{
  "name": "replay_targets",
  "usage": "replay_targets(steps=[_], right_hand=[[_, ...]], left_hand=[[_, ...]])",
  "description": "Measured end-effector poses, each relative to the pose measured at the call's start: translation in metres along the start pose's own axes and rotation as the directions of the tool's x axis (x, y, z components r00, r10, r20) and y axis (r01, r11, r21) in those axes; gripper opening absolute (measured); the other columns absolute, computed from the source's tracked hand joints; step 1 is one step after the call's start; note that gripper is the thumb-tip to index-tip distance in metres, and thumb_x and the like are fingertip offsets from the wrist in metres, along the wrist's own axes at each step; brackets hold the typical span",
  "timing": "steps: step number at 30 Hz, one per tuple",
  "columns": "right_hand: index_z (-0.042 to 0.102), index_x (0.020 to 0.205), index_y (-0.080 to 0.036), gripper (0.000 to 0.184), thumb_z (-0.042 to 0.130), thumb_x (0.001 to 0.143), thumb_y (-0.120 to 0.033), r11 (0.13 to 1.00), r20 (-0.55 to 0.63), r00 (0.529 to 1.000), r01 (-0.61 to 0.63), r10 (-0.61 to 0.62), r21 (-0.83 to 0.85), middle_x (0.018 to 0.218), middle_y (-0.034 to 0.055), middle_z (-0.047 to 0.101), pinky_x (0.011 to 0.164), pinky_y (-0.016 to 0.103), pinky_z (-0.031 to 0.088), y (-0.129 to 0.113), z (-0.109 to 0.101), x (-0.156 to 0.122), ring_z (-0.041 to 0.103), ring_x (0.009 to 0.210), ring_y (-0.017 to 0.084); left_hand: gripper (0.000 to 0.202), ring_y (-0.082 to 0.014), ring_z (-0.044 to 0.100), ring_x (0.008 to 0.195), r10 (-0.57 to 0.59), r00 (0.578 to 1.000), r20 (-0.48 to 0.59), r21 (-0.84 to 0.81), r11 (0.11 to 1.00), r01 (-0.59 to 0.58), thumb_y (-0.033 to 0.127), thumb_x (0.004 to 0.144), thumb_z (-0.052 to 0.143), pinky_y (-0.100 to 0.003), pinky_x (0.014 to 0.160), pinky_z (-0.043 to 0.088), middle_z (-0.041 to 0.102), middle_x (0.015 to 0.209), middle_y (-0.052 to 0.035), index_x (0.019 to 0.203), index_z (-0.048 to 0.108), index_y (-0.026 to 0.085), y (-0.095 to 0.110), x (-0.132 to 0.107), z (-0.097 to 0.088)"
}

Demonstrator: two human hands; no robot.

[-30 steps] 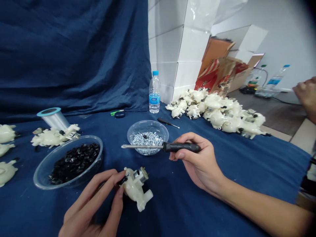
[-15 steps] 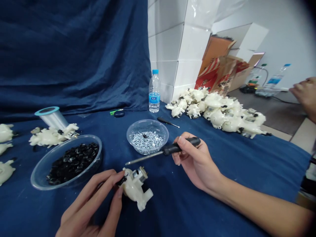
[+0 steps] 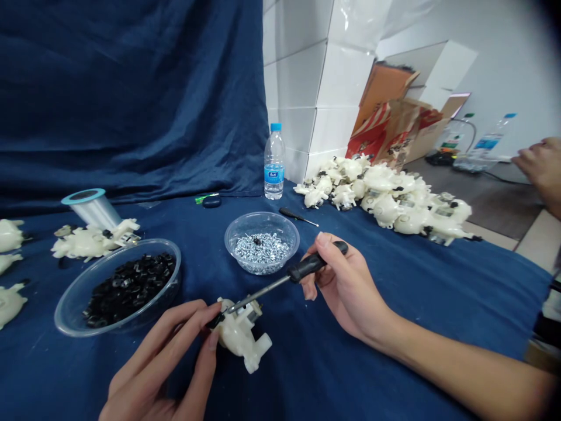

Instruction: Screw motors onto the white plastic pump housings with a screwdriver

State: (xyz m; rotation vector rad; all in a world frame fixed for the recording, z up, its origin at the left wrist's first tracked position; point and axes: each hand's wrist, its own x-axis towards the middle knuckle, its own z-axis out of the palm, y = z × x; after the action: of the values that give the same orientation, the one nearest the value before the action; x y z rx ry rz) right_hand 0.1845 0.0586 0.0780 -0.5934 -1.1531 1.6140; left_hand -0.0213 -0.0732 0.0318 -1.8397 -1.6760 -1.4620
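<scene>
My left hand (image 3: pixel 169 362) pinches a small black part (image 3: pixel 215 321) at the upper left end of a cream plastic housing (image 3: pixel 240 339), which carries a silver motor. Held by its black handle, a screwdriver (image 3: pixel 307 266) slants down to the left from my right hand (image 3: pixel 346 283). Its tip meets the housing near the black part, beside my left fingertips; whether a screw sits there is too small to tell. Just beyond stands a clear bowl (image 3: pixel 228 245) of small silver screws. Left of it is a larger clear bowl (image 3: pixel 61 318) full of black parts.
More cream housings (image 3: pixel 394 193) are heaped at the back right, others (image 3: pixel 83 242) lie at left near a spool (image 3: pixel 94 210). A second screwdriver (image 3: pixel 298 216) and a water bottle (image 3: pixel 274 164) are behind the screws. Another person's hand (image 3: pixel 541 169) shows at far right.
My right hand has lowered the screwdriver slightly, down and left, so its tip now reaches the housing instead of hovering above it. My left hand and the housing have barely moved.
</scene>
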Motion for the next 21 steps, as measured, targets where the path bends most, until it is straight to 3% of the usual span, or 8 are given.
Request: replay_targets(steps=[11, 16, 21], right_hand=[[0.059, 0.068, -0.02, 0.036, 0.085, 0.084, -0.037, 0.998, -0.049, 0.999, 0.014, -0.017, -0.056, 0.057, -0.0039, 0.065, 0.038, 0.014, 0.042, 0.0004, -0.0017, -0.0037, 0.055, 0.038, 0.006], [0.06, 0.067, -0.02, 0.034, 0.086, 0.083, -0.035, 0.998, -0.038, 0.999, 0.018, -0.02, -0.056, 0.055, -0.0041, 0.063, 0.037, 0.014, 0.042, -0.0011, -0.0015, -0.0047, 0.054, 0.039, 0.005], [0.061, 0.065, -0.02, 0.034, 0.088, 0.079, -0.035, 0.998, -0.04, 0.999, 0.016, -0.018, -0.063, 0.054, -0.0043, 0.061, 0.035, 0.012, 0.042, -0.0028, 0.001, -0.0056, 0.052, 0.038, 0.005]], left_hand=[[0.029, -0.0082, 0.069, 0.101, -0.112, 0.992, 0.054, -0.021, 0.993, 0.113, 0.02, 0.099, 0.063, -0.016, 0.087, 0.053, 0.068, 0.12, 0.0096, 0.121, 0.069, 0.038, 0.0059, 0.0002, -0.0031], [0.031, -0.0077, 0.068, 0.098, -0.09, 0.993, 0.081, -0.052, 0.994, 0.094, 0.022, 0.098, 0.064, -0.014, 0.083, 0.053, 0.068, 0.117, 0.0097, 0.123, 0.068, 0.038, 0.0052, -0.0018, -0.0037], [0.041, -0.0048, 0.067, 0.095, -0.157, 0.981, 0.113, -0.083, 0.982, 0.167, 0.02, 0.097, 0.065, -0.01, 0.095, 0.05, 0.068, 0.116, 0.0116, 0.133, 0.064, 0.041, 0.0043, -0.0029, -0.0015]])
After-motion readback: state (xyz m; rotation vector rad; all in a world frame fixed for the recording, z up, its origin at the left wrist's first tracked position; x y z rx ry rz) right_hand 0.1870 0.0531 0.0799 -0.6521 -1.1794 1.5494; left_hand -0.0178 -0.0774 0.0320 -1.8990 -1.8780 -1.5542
